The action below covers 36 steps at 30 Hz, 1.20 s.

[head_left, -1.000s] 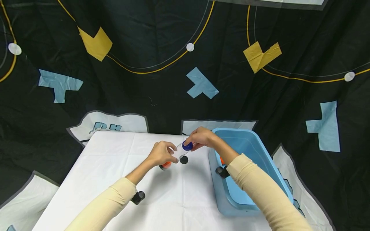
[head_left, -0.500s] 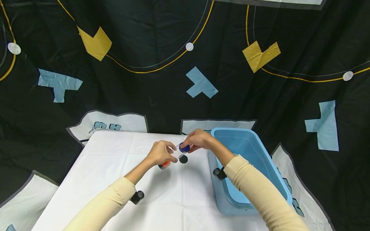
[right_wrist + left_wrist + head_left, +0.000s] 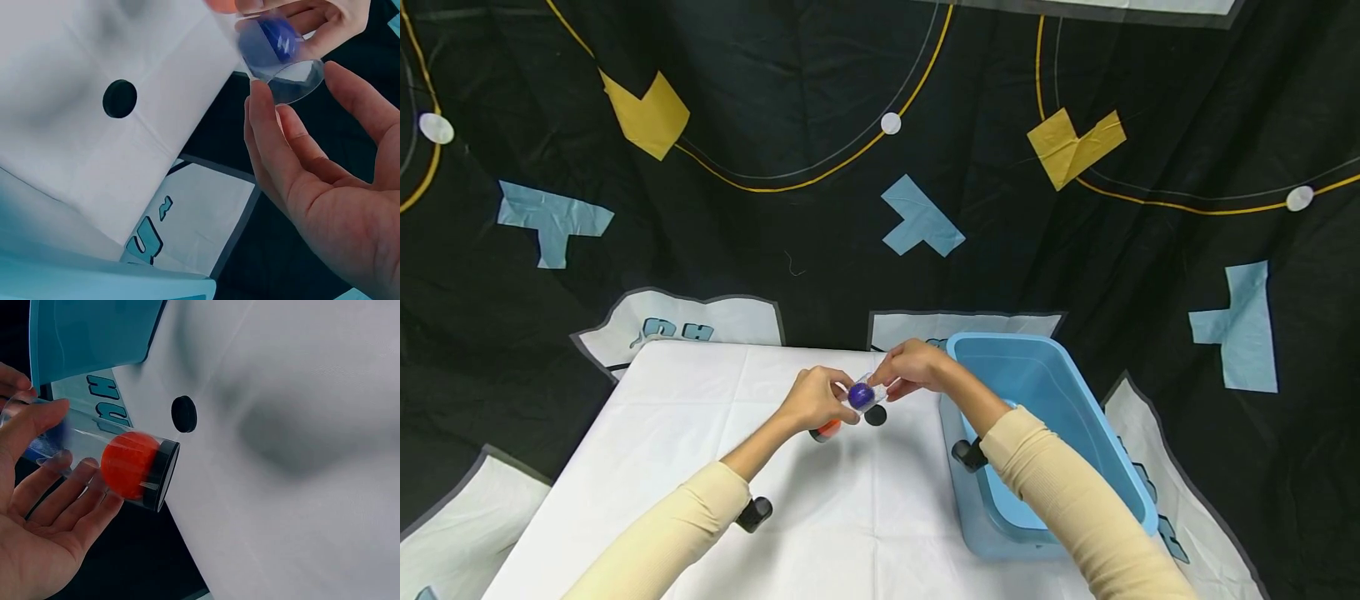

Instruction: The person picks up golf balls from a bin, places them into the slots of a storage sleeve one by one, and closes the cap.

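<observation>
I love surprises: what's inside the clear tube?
The tube holds an orange ball near its black cap and a blue ball. In the left wrist view, the left hand covers part of the blue ball.

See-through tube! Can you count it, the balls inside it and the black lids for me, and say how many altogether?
Clear tube: 1
Balls inside: 2, an orange ball and a blue ball
Black lids: 2, the end lid on the tube and the loose lid on the table
Total: 5
</observation>
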Tool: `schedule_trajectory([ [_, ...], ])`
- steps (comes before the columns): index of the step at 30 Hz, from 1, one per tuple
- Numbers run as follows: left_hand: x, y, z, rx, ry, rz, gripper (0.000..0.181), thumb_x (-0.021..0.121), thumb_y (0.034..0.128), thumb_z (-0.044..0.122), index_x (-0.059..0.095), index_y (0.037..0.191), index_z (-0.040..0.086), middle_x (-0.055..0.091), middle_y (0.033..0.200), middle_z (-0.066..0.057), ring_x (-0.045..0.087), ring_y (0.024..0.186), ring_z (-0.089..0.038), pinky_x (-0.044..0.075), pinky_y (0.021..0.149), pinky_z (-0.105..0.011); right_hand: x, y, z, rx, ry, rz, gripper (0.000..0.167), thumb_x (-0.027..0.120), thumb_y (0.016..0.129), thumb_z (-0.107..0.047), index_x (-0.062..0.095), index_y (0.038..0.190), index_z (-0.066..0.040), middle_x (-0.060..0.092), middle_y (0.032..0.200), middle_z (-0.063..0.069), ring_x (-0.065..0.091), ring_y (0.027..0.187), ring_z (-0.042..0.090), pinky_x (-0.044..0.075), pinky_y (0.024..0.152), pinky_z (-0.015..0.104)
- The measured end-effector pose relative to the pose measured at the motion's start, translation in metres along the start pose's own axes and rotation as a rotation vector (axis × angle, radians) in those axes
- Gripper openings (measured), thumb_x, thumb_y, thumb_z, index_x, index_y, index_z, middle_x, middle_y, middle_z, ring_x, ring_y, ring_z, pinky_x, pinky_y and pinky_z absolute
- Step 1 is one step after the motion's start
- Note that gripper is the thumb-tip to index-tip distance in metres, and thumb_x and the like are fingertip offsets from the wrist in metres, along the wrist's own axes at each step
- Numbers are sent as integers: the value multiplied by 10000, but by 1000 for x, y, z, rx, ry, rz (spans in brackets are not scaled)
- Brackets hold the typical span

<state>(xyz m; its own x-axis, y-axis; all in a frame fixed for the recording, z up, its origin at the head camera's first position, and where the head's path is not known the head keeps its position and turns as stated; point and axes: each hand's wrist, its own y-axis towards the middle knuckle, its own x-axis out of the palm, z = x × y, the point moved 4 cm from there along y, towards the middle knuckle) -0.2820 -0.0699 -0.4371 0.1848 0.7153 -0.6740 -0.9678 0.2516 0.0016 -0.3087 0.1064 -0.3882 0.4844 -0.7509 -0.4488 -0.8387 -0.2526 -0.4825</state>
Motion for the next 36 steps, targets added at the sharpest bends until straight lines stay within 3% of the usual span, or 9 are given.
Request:
schedule_trajectory([
  [7,-3,-2,-3,2,16,13,358,933,644,177,781,963,122,785,919,-77,712,874,-207,561,692,-300,-15,-3,4,-4,9,26,260,780,860,-129,715,1071,9,697,1143,178,725,922,309,597,892,404],
  [13,-6,-3,-7,1,8,17,350,928,654,166,773,964,119,784,923,-93,718,891,-234,575,698,-313,-45,-9,11,-9,46,86,347,751,891,-136,680,1200,6,670,1265,169,687,926,252,581,933,379],
  [18,-9,-4,-11,-7,2,18,354,927,662,170,769,973,108,782,933,-109,721,885,-245,593,707,-340,-74,-14,26,-13,63,149,371,680,962,-203,645,1252,26,630,1309,212,679,1028,290,550,994,413],
  [26,-8,-4,-15,-4,-4,20,351,924,659,161,768,968,104,782,907,-100,721,859,-229,593,686,-326,-116,-17,72,64,75,266,524,662,979,-281,532,1371,41,566,1407,255,638,1228,384,519,1031,447],
  [36,-8,-6,-16,-8,-17,19,352,917,670,150,767,980,80,781,910,-111,724,854,-230,601,691,-337,-117,-6,143,206,172,353,537,636,988,-254,498,1376,90,560,1369,297,629,1211,422,561,967,442],
])
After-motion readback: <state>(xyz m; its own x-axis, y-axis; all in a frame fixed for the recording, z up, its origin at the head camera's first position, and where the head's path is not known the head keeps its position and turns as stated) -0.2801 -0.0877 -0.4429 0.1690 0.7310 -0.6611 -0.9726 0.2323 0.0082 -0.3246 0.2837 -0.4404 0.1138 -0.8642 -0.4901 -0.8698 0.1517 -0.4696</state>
